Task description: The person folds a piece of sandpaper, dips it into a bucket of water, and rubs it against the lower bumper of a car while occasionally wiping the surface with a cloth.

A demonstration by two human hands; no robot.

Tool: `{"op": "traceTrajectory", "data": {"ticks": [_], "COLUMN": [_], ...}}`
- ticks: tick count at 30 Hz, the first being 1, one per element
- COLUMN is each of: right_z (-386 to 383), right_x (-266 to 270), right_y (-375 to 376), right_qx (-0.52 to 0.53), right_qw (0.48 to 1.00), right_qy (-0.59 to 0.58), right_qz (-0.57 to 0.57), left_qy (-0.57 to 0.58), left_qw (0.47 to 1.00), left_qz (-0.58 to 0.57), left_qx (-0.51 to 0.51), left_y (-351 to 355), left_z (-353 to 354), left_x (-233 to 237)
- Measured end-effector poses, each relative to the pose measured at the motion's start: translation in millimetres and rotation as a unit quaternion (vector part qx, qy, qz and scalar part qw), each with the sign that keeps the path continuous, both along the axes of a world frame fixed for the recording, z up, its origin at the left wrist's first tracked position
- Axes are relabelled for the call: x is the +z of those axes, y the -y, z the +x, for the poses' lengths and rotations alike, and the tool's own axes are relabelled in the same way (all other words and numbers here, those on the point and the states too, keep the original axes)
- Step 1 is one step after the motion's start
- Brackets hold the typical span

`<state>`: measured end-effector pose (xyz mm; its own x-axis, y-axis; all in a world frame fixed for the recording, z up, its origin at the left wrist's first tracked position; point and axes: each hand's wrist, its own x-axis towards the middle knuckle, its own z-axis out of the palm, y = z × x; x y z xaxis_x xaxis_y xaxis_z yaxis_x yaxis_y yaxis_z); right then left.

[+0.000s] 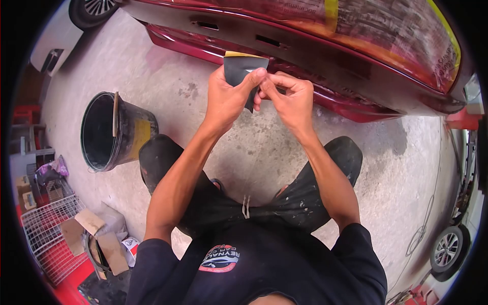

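Observation:
My left hand (227, 99) grips a dark grey sheet of sandpaper (238, 68), its thumb pressed on the face. A yellowish strip shows along the sheet's top edge, and its lower part hangs below my thumb. Close against it on the right, my right hand (291, 96) has its thumb and fingers pinched together at the sheet's right edge. Whatever those fingertips hold is mostly hidden. Just beyond both hands is a dark red car body panel (229, 31) with two slots in it.
A black bucket (144, 133) with a stick (116, 114) on its rim stands left of my knee. Masking paper (406, 30) with yellow tape covers part of the car. Cardboard boxes (112, 251) and a wire rack (48, 229) lie lower left. A car wheel (447, 249) is far right.

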<state>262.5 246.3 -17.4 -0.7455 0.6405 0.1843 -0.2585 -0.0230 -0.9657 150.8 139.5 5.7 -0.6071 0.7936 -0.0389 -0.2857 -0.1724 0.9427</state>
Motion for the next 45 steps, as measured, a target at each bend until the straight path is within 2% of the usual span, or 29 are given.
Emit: {"op": "traceTrajectory", "data": {"ticks": [3,6,9,12,18,21,27,30,33,36,39,42,45], "right_z": [1,4,9,6,1,-1,1,1,2,2,0,3,5], "right_x": [2,10,16,2,0,7,4,1,-2,-6,-4,0,0], "right_y": [1,0,-2,0,-4,-3,-9,-9,-6,-7,-9,-7,-1], "right_qx": [-0.003,0.027,0.06,-0.002,0.009,0.042,0.014,0.002,-0.012,-0.024,-0.021,-0.033,-0.033], "right_qw": [0.997,0.998,0.983,0.998,0.991,0.999,0.998,0.998,0.977,0.977,0.999,0.995,0.982], "right_qy": [0.004,-0.016,0.0,0.022,0.04,0.007,0.049,0.06,0.089,0.069,0.031,0.061,0.067], "right_qz": [0.081,-0.061,-0.175,0.064,0.131,-0.005,-0.032,0.014,0.193,0.201,0.017,0.069,0.173], "left_qy": [0.006,0.063,0.027,0.037,0.094,0.095,0.019,-0.016,-0.009,0.003,0.004,-0.001,0.014], "left_qw": [1.0,0.997,0.999,0.999,0.993,0.992,0.998,0.999,0.997,0.997,0.999,1.0,0.997], "left_qz": [-0.024,0.004,-0.001,-0.003,-0.069,-0.062,-0.053,-0.036,-0.072,-0.077,-0.039,-0.023,-0.069], "left_qx": [-0.002,-0.036,-0.043,-0.035,0.01,0.048,-0.006,-0.007,-0.002,0.017,0.005,-0.014,-0.008], "left_y": [0,0,1,0,-1,-2,6,3,3,-1,-4,-3,-2], "left_z": [-3,-3,1,-2,-5,-9,-4,-1,-6,-3,0,-3,-6], "left_x": [2,2,4,4,13,6,4,0,2,2,1,-4,0]}}
